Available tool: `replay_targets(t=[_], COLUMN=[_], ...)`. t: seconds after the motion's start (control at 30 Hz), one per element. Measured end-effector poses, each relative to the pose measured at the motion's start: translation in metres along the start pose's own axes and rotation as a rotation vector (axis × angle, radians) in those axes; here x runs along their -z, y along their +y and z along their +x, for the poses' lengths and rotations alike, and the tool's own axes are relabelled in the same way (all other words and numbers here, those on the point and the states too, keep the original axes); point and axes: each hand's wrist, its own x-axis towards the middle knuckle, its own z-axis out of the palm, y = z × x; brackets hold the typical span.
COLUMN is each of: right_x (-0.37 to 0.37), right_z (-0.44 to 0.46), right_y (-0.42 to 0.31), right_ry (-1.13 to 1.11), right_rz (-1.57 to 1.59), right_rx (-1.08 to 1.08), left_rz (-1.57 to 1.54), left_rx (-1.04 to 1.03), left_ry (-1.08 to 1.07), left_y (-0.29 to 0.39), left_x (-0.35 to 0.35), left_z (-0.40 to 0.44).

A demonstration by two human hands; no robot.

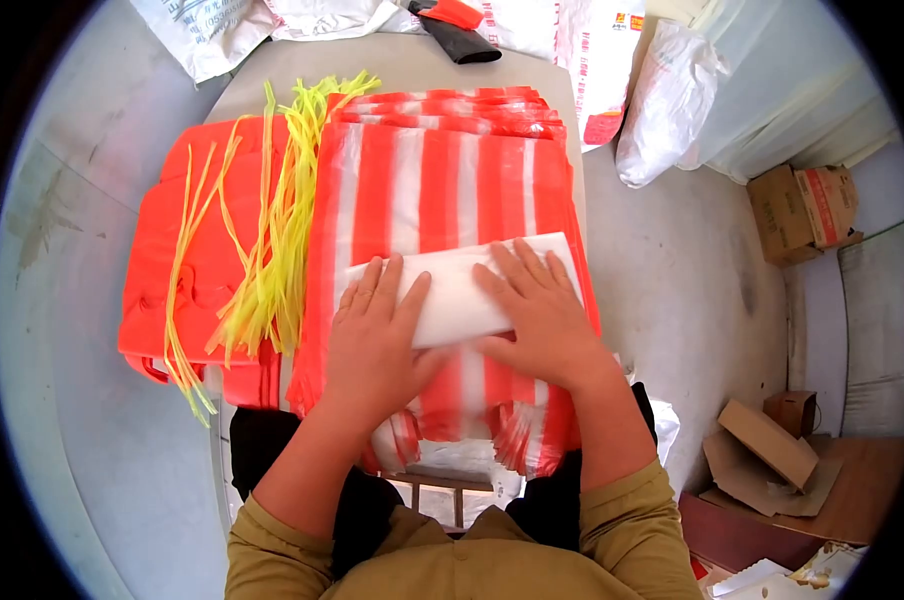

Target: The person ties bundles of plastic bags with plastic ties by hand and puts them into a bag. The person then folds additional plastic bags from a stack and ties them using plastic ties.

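Note:
A stack of red-and-white striped plastic bags (442, 180) lies in front of me, its handle ends hanging toward my lap. Across it rests a white, flat rectangular bundle (457, 297), slightly tilted; what it is made of I cannot make out. My left hand (377, 330) lies on the bundle's left part with fingers spread. On the right part, my right hand (537, 320) presses flat, its fingers also apart. Both thumbs point inward near the bundle's lower edge and are a little blurred.
Left of the stack are yellow plastic ties (287, 220) and a pile of plain red bags (162, 260) on the table (392, 62). White sacks (672, 100) stand beyond. Cardboard boxes (802, 215) and flattened cardboard (762, 460) are at the right.

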Motion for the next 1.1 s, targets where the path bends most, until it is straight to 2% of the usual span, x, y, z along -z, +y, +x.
replay_targets(t=[0.27, 0.37, 0.53, 0.63, 0.67, 0.7, 0.8, 0.87, 0.9, 0.93, 1.0, 1.03, 1.1], right_x=[0.006, 0.002, 0.012, 0.014, 0.013, 0.023, 0.022, -0.008, -0.021, -0.018, -0.014, -0.020, -0.026], right_z=[0.002, 0.001, -0.007, -0.005, -0.003, 0.007, -0.002, -0.016, -0.021, -0.011, 0.000, 0.003, 0.010], right_y=[0.017, 0.019, 0.036, 0.044, 0.042, 0.022, 0.018, 0.027, 0.028, 0.011, -0.009, -0.007, -0.007], right_ry=[0.076, 0.148, 0.211, 0.629, 0.816, 0.995, 0.982, 0.732, 0.595, 0.444, 0.282, 0.223, 0.188], right_rz=[-0.017, -0.063, -0.087, 0.005, 0.282, 0.565, 1.297, 1.755, 1.959, 2.130, 2.027, 1.930, 1.852], right_rx=[0.021, 0.005, -0.093, -0.030, -0.052, -0.076, -0.175, -0.256, -0.308, -0.329, -0.375, -0.423, -0.489], left_rz=[-0.028, -0.010, 0.021, -0.093, -0.148, -0.343, -1.002, -1.539, -1.725, -1.752, -1.795, -1.820, -1.740], left_rx=[-0.006, -0.090, -0.112, -0.052, -0.025, 0.073, 0.356, 0.535, 0.691, 0.810, 1.047, 0.924, 0.884], left_ry=[-0.033, 0.026, 0.131, 0.171, 0.185, 0.111, -0.103, -0.220, -0.287, -0.348, -0.474, -0.542, -0.609], left_y=[-0.011, -0.019, -0.021, -0.012, -0.006, 0.000, 0.013, 0.010, 0.016, 0.024, 0.037, 0.030, 0.032], left_x=[0.006, 0.003, -0.001, 0.010, 0.016, 0.025, 0.027, 0.000, -0.005, -0.001, 0.012, -0.006, -0.005], left_z=[0.003, -0.001, -0.003, -0.002, -0.002, -0.003, -0.017, -0.032, -0.033, -0.030, -0.024, -0.029, -0.028])
